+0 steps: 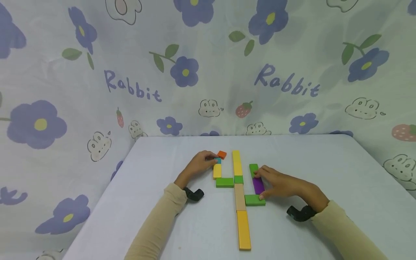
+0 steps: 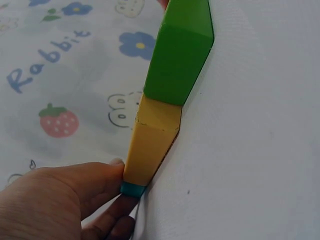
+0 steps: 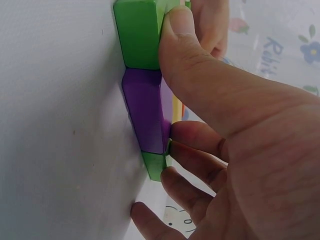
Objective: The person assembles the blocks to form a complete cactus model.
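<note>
My left hand [image 1: 199, 164] pinches a small blue block [image 2: 133, 189] between thumb and fingers. That block sits against the far end of a yellow block [image 1: 217, 171], which leads to a flat green block [image 1: 225, 182]. On the other side, my right hand [image 1: 281, 183] lies over a purple block [image 3: 142, 110] and its neighbours. Its thumb rests on the near green block [image 1: 252, 200], while the fingertips touch the purple block and the far green block [image 1: 253, 169]. These blocks lie end to end, touching, as an upturned arm at each side.
Between the hands runs a central column of blocks: yellow [image 1: 237, 162], small green [image 1: 238, 179], tan [image 1: 239, 196] and orange-yellow [image 1: 244, 231]. A small orange-red block [image 1: 222, 155] lies by the left fingertips. Behind the white table [image 1: 130, 224] hangs a patterned cloth [image 1: 214, 79].
</note>
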Motion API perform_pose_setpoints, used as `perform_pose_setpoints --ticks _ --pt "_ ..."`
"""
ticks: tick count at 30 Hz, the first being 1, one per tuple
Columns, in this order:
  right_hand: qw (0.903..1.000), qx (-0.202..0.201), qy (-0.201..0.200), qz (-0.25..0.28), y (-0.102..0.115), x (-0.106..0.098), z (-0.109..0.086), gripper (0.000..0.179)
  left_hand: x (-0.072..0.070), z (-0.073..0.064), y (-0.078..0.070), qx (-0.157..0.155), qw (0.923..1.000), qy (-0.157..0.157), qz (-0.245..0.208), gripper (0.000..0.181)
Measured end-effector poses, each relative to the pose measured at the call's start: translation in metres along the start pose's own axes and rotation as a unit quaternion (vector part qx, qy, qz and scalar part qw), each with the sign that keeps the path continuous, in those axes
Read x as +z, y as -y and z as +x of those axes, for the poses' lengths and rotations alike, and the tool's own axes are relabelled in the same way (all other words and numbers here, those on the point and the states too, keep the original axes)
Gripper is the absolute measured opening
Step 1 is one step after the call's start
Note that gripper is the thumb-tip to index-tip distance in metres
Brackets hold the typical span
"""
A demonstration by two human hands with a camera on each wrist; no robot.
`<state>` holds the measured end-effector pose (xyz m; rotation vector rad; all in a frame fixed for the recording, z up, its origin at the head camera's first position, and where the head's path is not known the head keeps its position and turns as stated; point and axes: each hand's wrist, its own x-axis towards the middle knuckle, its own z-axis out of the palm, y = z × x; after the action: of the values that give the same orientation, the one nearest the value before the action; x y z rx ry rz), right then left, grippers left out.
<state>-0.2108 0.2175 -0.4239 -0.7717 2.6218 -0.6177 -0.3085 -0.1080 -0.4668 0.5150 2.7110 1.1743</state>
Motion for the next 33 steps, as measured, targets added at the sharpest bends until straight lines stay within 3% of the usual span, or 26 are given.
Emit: perform_pose_setpoints --ticks 20,26,33 --pt "0.9997 -0.013 -0.010 -0.019 -0.0002 0.0008 0.0000 0.073 0.0001 -0.0009 -0.0030 -0.008 0.9999 0.000 0.008 0.034" --pt "0.9999 0.001 -0.007 -0.015 -0.0004 0.0006 -0.0022 0.074 0.0019 0.0000 -0.0037 -0.010 0.9999 0.000 0.011 0.034" --pt "0.9999 -0.002 -0.007 -0.009 -0.0018 0.0016 -0.0009 0.073 -0.0026 -0.0006 -0.0013 -0.023 0.9995 -0.007 -0.022 0.029"
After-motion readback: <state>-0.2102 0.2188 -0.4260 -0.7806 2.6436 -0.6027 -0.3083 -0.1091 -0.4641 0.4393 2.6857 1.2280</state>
